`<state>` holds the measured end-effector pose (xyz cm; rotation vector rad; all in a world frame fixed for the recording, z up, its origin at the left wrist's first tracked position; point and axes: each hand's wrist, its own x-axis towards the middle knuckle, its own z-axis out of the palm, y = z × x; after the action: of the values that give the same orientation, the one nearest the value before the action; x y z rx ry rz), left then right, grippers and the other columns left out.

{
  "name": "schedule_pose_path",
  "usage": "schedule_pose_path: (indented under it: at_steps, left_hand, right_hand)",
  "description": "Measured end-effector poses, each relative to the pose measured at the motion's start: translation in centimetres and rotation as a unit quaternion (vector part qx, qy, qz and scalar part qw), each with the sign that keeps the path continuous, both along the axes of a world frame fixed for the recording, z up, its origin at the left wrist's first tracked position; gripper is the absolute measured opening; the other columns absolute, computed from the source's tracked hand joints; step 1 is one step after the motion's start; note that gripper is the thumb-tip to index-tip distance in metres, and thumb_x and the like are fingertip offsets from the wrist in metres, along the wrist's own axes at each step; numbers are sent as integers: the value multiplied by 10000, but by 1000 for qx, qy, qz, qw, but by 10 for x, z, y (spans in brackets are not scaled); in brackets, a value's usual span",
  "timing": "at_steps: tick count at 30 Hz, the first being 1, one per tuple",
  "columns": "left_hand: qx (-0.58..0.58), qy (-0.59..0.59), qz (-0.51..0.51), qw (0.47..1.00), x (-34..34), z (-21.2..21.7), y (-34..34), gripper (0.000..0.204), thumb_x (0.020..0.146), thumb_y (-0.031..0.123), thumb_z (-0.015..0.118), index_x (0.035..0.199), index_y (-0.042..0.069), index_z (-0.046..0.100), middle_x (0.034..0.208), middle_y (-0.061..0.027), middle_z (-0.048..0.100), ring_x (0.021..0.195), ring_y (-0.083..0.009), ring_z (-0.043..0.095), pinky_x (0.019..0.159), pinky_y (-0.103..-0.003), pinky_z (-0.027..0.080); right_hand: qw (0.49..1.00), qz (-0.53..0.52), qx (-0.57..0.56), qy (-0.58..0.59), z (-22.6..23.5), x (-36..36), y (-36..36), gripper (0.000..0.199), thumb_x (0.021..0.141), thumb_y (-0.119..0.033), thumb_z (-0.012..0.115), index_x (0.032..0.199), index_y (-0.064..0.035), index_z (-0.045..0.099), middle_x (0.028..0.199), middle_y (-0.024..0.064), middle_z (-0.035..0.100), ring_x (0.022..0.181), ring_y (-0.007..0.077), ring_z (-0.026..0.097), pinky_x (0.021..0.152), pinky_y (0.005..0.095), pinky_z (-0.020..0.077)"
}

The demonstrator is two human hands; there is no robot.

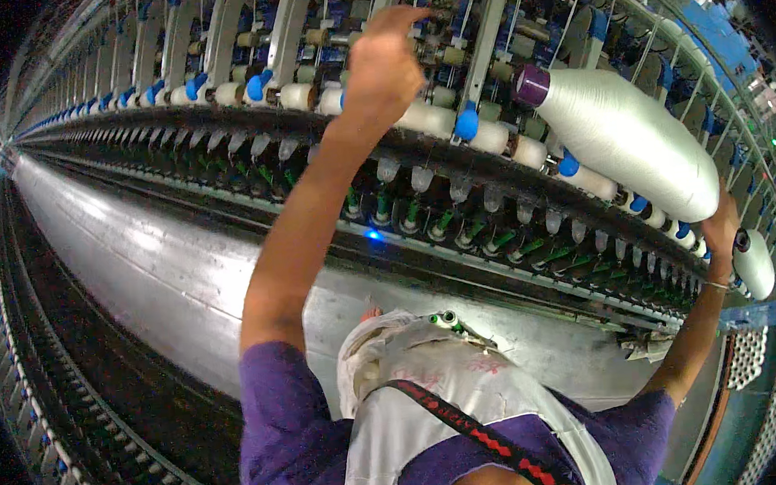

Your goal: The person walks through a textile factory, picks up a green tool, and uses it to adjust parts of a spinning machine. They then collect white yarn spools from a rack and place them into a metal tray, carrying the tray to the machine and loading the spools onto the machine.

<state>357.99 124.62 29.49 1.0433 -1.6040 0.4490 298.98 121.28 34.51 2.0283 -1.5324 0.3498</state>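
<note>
My left hand [384,71] is raised over the upper works of a long spinning frame. Its fingers are curled together, with the tips pointing right among rods and rollers; whatever may be in them is too small to make out. To its right hangs a large white roving bobbin [631,141] with a purple end [532,86], slanting down to the right. My right hand [724,223] is at that bobbin's lower right end, its fingers mostly hidden. Just past the wrist is a smaller white bobbin [754,264].
Below the left hand runs a row of white rollers [428,119] with blue caps [466,122]. Under them stand green spindles [411,211]. A blue light [374,235] glows on the rail. A second machine [85,449] lines the left side of the metal-floored aisle [171,260].
</note>
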Motion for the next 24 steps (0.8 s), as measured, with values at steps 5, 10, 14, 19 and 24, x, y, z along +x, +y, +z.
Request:
schedule_pose_path:
  at_steps: [5,10,14,19,24]
  left_hand:
    - [93,-217,133,963,-11,18,-129,374,762,-30,572,1134,-64,543,1198,-231,535,1154,-327,509,939,-390,458]
    - [110,-300,251,914,-8,14,-217,226,837,19,571,1054,-15,621,954,-135,653,893,-251,629,785,-315,511]
    - [305,-380,223,844,-5,18,-233,323,806,194,662,1078,22,633,1097,-153,619,990,-282,608,854,-395,498]
    - [274,-480,182,813,6,32,-204,450,798,260,707,1154,7,599,1214,-169,579,1059,-313,582,909,-440,485]
    - [-56,-332,56,940,20,25,-85,443,863,88,587,1280,-32,498,1316,-170,521,1211,-357,479,989,-482,405]
  right_hand:
    - [995,75,19,-60,-9,-10,6,603,771,-315,675,1284,-47,501,1130,224,609,1073,412,560,899,468,444]
    - [996,-69,-25,57,-7,-9,19,611,792,-273,623,1315,-9,449,1291,258,490,1178,425,472,991,478,382]
    - [996,-53,-47,62,5,24,51,635,749,-91,672,1335,-42,433,1342,207,458,1219,405,446,1024,465,363]
    - [955,35,-286,-75,-28,100,132,288,846,-84,642,1127,-28,609,1123,134,624,1057,315,573,939,407,445]
    - [936,-24,-153,-315,-174,167,194,162,835,-84,656,989,-33,667,948,107,678,822,204,634,743,338,510]
